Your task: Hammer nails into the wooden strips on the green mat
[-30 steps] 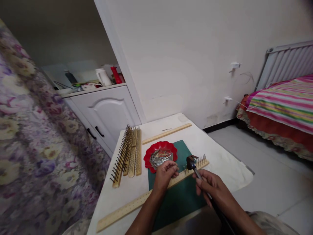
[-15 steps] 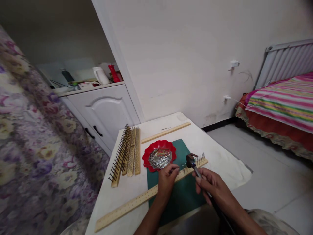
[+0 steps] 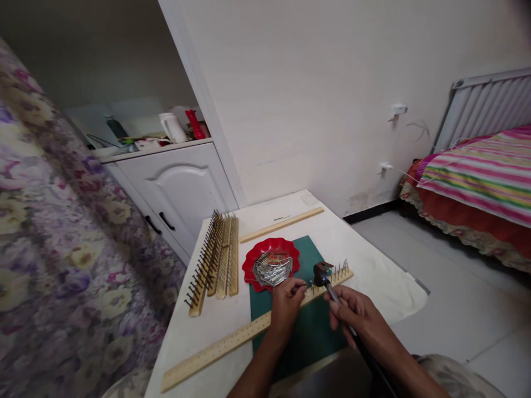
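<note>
In my right hand [image 3: 353, 310] is a claw hammer [image 3: 322, 274], its head raised over the far part of a long wooden strip [image 3: 224, 347]. Rows of small holes run along this strip, and several nails [image 3: 342, 268] stand upright at its right end. My left hand [image 3: 287, 298] is over the strip beside those nails, its fingertips pinched together; anything between them is too small to make out. Just beyond the left hand sits a red scalloped dish [image 3: 270, 244] full of loose nails [image 3: 272, 270]. Under the strip lies a green cutting mat [image 3: 307, 337].
Wooden strips studded with nails [image 3: 207, 260] stand at the table's left side. A bare wooden strip [image 3: 282, 224] lies along the back, near a loose nail [image 3: 279, 218]. A floral curtain [image 3: 83, 254] hangs left, a white cabinet [image 3: 182, 188] stands behind, and a bed [image 3: 477, 166] is at right.
My left hand has shifted slightly right along the strip, fingertips closer to the standing nails. The hammer head has moved a little left and down toward them.
</note>
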Demonstrator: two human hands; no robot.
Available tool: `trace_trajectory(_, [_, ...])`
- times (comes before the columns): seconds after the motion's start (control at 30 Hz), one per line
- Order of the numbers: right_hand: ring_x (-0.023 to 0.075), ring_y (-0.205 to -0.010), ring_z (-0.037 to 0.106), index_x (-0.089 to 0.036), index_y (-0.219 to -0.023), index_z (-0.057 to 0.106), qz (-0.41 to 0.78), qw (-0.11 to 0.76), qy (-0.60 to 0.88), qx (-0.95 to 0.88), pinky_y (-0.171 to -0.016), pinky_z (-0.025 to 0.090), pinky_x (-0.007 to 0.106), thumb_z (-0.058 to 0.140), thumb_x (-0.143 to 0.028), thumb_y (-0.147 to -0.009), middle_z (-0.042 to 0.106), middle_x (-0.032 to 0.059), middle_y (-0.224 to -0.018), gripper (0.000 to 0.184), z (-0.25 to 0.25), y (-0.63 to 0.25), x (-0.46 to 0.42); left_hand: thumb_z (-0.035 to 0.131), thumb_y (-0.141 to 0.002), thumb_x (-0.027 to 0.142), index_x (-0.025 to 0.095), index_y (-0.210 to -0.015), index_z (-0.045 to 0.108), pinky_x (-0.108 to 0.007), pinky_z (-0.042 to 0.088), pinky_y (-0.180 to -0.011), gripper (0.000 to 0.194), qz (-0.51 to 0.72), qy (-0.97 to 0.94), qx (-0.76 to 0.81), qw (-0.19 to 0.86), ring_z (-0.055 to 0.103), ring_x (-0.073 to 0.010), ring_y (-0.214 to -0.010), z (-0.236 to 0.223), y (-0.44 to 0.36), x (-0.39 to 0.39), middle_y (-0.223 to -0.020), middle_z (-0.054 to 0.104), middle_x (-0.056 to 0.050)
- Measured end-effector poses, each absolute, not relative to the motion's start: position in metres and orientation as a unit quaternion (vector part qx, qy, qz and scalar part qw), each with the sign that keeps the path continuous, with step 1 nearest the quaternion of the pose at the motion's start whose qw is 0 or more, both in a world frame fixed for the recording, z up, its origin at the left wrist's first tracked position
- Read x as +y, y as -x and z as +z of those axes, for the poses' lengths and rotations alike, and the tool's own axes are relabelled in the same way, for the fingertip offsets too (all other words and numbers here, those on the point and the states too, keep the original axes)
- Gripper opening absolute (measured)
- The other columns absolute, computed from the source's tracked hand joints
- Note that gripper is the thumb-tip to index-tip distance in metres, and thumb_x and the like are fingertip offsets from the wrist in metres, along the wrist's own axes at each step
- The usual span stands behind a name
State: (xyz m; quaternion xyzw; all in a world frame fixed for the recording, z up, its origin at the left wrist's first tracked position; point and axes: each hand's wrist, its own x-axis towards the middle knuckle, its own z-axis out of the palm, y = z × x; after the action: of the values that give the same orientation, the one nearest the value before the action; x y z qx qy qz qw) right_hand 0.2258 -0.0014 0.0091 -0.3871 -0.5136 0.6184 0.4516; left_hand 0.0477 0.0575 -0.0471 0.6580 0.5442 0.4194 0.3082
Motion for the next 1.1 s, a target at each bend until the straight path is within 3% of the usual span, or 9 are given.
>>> trace_trajectory(0.77, [0.0034, -0.026, 0.037, -0.018, -0.084, 0.047, 0.625, 0.42, 0.387, -0.532, -0.029, 0.021, 0.015, 0.05, -0.04, -0.081, 0.058, -0.0064, -0.055, 0.022, 0.005, -0.201, 0.008, 0.051, -0.072, 0.019, 0.016, -0.067, 0.063, -0.02, 0.036, -0.055, 0.014, 0.405, -0.673, 0.554, 0.276, 0.051, -0.0112, -0.059, -0.051, -0.049, 0.059, -0.062, 0.059, 0.001])
trace_trajectory(1.1, [0.0038, -0.027, 0.036, -0.017, -0.089, 0.05, 0.607, 0.451, 0.397, -0.521, -0.031, 0.023, 0.016, 0.053, -0.042, -0.08, 0.059, -0.0047, -0.057, 0.027, 0.013, -0.212, 0.006, 0.053, -0.073, 0.021, 0.017, -0.075, 0.067, -0.023, 0.041, -0.061, 0.015, 0.405, -0.68, 0.554, 0.259, 0.055, -0.0133, -0.065, -0.047, -0.049, 0.056, -0.071, 0.064, -0.002])
